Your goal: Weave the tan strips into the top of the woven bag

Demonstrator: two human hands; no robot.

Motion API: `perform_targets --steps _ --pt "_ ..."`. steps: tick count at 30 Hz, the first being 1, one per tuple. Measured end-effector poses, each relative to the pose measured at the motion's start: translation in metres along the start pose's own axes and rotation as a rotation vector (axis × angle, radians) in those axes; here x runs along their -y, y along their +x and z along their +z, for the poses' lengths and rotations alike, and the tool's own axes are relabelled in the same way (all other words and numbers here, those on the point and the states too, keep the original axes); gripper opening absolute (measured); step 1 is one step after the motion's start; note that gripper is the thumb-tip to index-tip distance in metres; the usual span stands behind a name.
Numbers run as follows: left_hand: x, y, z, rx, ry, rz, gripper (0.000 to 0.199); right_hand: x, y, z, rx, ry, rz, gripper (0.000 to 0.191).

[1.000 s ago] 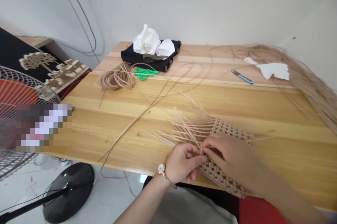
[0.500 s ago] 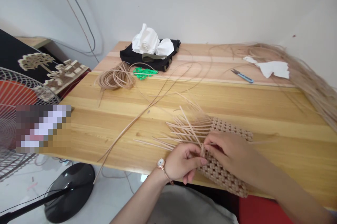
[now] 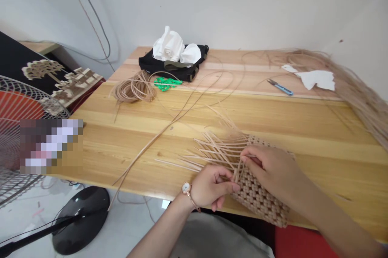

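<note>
A tan woven piece (image 3: 260, 197) lies at the table's front edge, with many loose strands (image 3: 212, 149) fanning out to its left. My left hand (image 3: 214, 187), with a watch on the wrist, pinches the left edge of the weave between thumb and fingers. Just to the right, my right hand (image 3: 266, 169) reaches over the weave and has a thin strand pinched between thumb and forefinger, a little above the left fingertips. The palm and forearm hide part of the woven surface.
Behind are a coil of strands (image 3: 133, 88), a green tangle (image 3: 166, 83), a black bag (image 3: 178, 72) bearing white tissue, and blue snips (image 3: 280, 87). Torn paper (image 3: 318, 79) lies by a long strand bundle (image 3: 357, 92) at right. A fan (image 3: 27, 128) stands left.
My right hand has moved slightly up and right, drawing the pinched strand away from my left fingers. The woven piece has shifted a little to the right. My left hand has hardly moved.
</note>
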State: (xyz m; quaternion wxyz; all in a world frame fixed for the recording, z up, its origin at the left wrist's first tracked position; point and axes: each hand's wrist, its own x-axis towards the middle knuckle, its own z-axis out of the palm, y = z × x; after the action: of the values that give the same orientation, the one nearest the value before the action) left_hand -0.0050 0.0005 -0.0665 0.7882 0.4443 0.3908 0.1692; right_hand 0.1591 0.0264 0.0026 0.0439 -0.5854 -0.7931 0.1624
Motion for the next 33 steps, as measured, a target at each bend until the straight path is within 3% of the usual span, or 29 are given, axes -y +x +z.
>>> perform_targets --steps 8,11,16,21,26,29,31,33 --pt "-0.002 0.001 -0.001 -0.02 0.035 -0.011 0.026 -0.009 0.003 0.007 -0.255 -0.042 0.131 0.02" --pt "-0.003 0.001 -0.001 -0.042 0.037 -0.006 0.026 -0.011 0.005 0.007 -0.282 -0.082 0.129 0.021" --pt "0.0 0.001 0.0 -0.057 -0.014 0.028 0.032 -0.013 0.008 0.001 -0.148 -0.105 -0.073 0.022" --pt "0.004 0.004 0.004 -0.227 -0.006 0.003 0.039 -0.011 0.006 -0.001 -0.075 -0.143 -0.229 0.023" --pt "0.005 0.007 0.007 -0.289 0.021 0.044 0.038 0.004 0.0 0.0 -0.15 -0.225 -0.335 0.021" --pt "0.005 0.006 0.007 -0.276 0.03 0.064 0.042 0.009 -0.001 0.001 0.026 -0.098 -0.481 0.022" --pt "0.004 0.005 0.007 -0.277 0.035 0.074 0.045 0.008 0.001 0.004 0.167 -0.004 -0.49 0.022" --pt "0.002 0.003 0.008 -0.295 0.035 0.087 0.047 0.004 0.002 0.006 0.224 0.056 -0.457 0.02"
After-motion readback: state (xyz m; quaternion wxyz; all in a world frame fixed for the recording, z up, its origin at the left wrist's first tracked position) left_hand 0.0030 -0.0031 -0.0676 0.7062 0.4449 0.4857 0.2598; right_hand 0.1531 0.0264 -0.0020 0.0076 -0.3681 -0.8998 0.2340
